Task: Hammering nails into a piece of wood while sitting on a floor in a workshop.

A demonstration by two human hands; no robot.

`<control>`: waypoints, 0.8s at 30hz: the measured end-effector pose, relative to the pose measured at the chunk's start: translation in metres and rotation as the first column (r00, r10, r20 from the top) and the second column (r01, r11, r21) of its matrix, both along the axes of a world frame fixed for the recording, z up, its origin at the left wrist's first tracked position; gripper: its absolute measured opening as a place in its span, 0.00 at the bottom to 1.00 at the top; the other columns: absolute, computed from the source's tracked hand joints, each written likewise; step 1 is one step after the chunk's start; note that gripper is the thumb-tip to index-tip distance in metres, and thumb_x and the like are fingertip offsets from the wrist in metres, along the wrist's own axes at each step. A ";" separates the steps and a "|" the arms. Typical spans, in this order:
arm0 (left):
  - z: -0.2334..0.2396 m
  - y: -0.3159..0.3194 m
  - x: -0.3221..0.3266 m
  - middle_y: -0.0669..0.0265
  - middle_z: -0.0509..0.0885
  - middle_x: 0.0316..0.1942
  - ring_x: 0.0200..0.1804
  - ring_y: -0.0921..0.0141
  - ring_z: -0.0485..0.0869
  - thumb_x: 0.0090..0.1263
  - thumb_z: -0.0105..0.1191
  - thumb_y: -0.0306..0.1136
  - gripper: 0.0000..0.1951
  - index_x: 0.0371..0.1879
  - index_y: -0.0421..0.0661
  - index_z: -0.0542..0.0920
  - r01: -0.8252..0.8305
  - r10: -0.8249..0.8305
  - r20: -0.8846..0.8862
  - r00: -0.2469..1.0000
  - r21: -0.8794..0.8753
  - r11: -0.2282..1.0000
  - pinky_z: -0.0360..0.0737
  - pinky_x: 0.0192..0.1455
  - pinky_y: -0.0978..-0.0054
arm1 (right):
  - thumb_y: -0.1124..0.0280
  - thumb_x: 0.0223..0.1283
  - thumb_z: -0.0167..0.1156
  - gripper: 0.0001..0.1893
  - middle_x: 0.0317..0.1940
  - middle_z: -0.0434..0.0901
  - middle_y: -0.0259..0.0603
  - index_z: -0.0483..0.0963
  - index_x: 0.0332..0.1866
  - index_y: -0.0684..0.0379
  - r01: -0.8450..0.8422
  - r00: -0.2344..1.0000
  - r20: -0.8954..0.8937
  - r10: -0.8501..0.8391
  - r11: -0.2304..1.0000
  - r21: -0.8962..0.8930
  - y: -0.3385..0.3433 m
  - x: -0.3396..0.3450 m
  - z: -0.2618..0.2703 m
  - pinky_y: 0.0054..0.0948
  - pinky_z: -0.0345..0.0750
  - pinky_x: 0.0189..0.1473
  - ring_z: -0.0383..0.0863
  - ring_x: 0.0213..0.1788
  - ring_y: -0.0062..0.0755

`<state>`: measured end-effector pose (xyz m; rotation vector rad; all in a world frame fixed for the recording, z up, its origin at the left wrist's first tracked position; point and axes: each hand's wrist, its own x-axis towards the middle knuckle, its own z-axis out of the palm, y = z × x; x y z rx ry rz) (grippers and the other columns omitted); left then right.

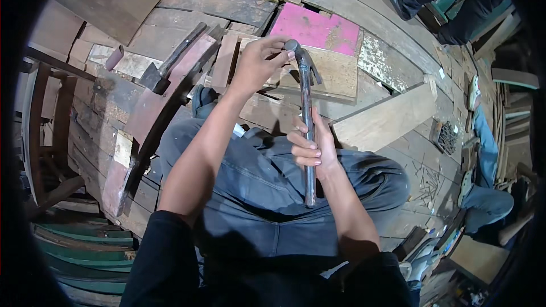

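Note:
A claw hammer (306, 98) with a metal shaft stretches over my crossed legs, its head away from me. My right hand (313, 145) is wrapped around the middle of its shaft. Beside the round face of the hammer head, my left hand (266, 62) has its thumb and fingertips close to the metal; whether they touch it or pinch something small cannot be told. Under and beyond the head lies a pale wooden board (328, 70), with a bright pink panel (315, 27) at its far side.
At left, a second hammer (155, 77) rests on a long pinkish plank (147, 113). A plywood piece (388, 117) lies to the right, near a tray of nails (445, 138) and loose nails (426, 183) on the plank floor. Other people's legs (486, 204) are at the right edge.

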<state>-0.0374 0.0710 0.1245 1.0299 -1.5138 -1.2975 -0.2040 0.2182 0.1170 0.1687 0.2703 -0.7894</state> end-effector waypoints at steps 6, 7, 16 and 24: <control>0.009 0.004 -0.003 0.63 0.85 0.45 0.48 0.75 0.84 0.68 0.64 0.28 0.19 0.56 0.35 0.79 -0.032 0.032 -0.011 0.999 0.023 0.999 0.81 0.51 0.78 | 0.35 0.73 0.37 0.29 0.12 0.52 0.24 0.62 0.29 0.52 0.029 0.916 -0.394 -0.073 0.993 -0.118 0.004 0.010 0.005 0.13 0.46 0.05 0.48 0.08 0.10; 0.013 0.005 -0.004 0.63 0.85 0.44 0.48 0.75 0.84 0.69 0.64 0.30 0.19 0.55 0.35 0.79 -0.048 0.048 -0.009 0.999 0.019 0.999 0.81 0.51 0.78 | 0.35 0.73 0.37 0.29 0.12 0.52 0.24 0.62 0.29 0.52 0.033 0.916 -0.393 -0.078 0.992 -0.118 0.005 0.010 0.005 0.13 0.46 0.05 0.48 0.08 0.10; 0.022 0.006 -0.004 0.59 0.85 0.49 0.49 0.70 0.86 0.77 0.52 0.30 0.15 0.55 0.34 0.80 -0.036 0.052 -0.161 0.986 0.100 0.994 0.83 0.54 0.76 | 0.35 0.73 0.35 0.29 0.12 0.52 0.26 0.60 0.30 0.51 0.072 0.828 -0.529 -0.187 0.970 -0.230 0.005 0.012 0.016 0.16 0.46 0.05 0.46 0.08 0.12; 0.003 0.014 -0.018 0.60 0.86 0.52 0.54 0.71 0.84 0.71 0.50 0.23 0.19 0.61 0.38 0.77 0.279 -0.248 -0.173 0.953 0.191 0.941 0.80 0.55 0.74 | 0.36 0.74 0.35 0.29 0.11 0.52 0.27 0.59 0.29 0.53 0.166 0.771 -0.567 -0.289 0.951 -0.260 0.003 0.010 0.016 0.17 0.47 0.06 0.47 0.08 0.13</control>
